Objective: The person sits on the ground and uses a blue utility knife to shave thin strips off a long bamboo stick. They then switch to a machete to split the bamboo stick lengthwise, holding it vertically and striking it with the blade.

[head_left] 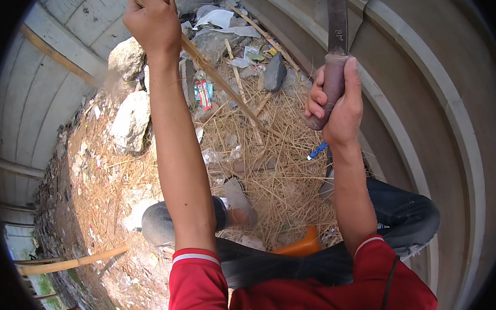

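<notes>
Gripping at eleven o'clock, in the left hand (154,28), a long bamboo strip (221,75), with fingers clamped round its upper part. Slanting it down toward the centre, over the loose straw (283,175); cannot tell whether touching there. Clasping at two o'clock, in the right hand (341,105), a large knife (335,83), with fingers and thumb wrapped round its dark handle. Holding the blade (337,21) upright at one o'clock, pointing toward twelve, with the tip out of view. Judging by blade and strip well apart, probably paused between strokes of a trimming or splitting step. Seems to call next for steadying the strip and bringing the edge to it, clear of the left fingers and the bent knees (411,211). Also visible: pale rocks (129,122) at ten o'clock, an orange object (300,243) at five, ribbed wall panels (453,105) toward three.
</notes>
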Motion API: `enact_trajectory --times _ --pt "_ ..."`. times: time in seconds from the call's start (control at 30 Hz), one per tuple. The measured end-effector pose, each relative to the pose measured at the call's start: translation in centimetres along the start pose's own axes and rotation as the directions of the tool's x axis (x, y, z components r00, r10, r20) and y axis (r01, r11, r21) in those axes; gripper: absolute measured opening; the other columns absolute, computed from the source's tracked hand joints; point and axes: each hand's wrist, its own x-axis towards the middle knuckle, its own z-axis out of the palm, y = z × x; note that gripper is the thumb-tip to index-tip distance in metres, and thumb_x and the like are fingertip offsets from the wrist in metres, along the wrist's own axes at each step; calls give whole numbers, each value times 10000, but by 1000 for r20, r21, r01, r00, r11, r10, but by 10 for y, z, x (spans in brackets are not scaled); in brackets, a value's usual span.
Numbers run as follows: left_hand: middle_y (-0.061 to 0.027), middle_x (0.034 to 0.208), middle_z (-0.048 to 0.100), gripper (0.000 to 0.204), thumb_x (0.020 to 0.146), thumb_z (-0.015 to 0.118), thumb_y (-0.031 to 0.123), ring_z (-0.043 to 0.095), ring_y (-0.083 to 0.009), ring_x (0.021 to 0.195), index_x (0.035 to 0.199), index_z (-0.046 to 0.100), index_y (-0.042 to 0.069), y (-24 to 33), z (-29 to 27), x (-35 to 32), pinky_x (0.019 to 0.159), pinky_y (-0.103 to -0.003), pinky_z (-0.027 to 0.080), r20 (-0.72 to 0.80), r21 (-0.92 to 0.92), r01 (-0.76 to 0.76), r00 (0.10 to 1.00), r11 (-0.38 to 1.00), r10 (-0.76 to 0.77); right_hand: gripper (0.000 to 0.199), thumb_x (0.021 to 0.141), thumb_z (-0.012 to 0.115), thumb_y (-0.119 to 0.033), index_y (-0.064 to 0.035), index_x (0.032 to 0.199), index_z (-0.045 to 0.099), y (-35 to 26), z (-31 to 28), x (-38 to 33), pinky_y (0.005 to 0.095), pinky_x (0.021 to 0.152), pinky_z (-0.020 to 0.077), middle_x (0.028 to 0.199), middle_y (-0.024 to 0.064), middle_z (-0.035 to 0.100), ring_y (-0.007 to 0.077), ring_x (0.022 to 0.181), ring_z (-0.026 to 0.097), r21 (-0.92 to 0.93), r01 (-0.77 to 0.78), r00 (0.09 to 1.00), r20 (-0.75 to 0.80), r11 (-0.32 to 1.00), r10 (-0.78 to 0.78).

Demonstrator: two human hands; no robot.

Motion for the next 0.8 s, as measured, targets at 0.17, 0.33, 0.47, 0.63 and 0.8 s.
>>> enact_trajectory --times 0.17,0.33,0.47,0.63,0.8 --pt "58 523 374 479 1050 524 384 353 -67 442 639 436 154 -10 -5 10 418 -279 266 -30 -12 44 999 999 -44 752 923 264 -831 -98 860 421 28 9 -15 344 516 426 567 2 386 126 444 391 177 503 862 -24 846 -507" --pt "60 527 368 464 1047 536 378 361 -72 446 649 456 153 11 36 -12 421 -292 271 -121 388 -96 981 917 154 561 995 517 -590 -82 765 455 229 -119 -137 319 394 393 581 5 414 141 432 451 -469 -627 770 -250 622 587" --pt "13 595 453 432 1043 514 423 431 -102 486 778 534 83 -14 6 1 451 -290 325 1 87 44 999 995 -44 520 988 555 -558 -84 790 476 219 -150 -120 311 390 395 584 -14 423 137 413 444 -125 -835 537 -396 536 745" --pt "18 614 373 523 1040 446 522 372 -92 516 774 466 72 2 3 -3 481 -258 279 71 -88 90 994 992 -84 558 1011 481 -593 -78 795 474 52 -56 -19 275 405 413 578 -6 437 87 423 420 -168 -404 914 -118 899 388" --pt "-70 687 535 599 1021 383 591 562 -193 594 922 542 23 -8 18 10 610 -310 443 139 -36 109 985 993 -103 635 1002 351 -695 -94 827 458 -70 22 3 277 424 397 544 -16 395 91 402 377 -90 198 976 115 976 -187"
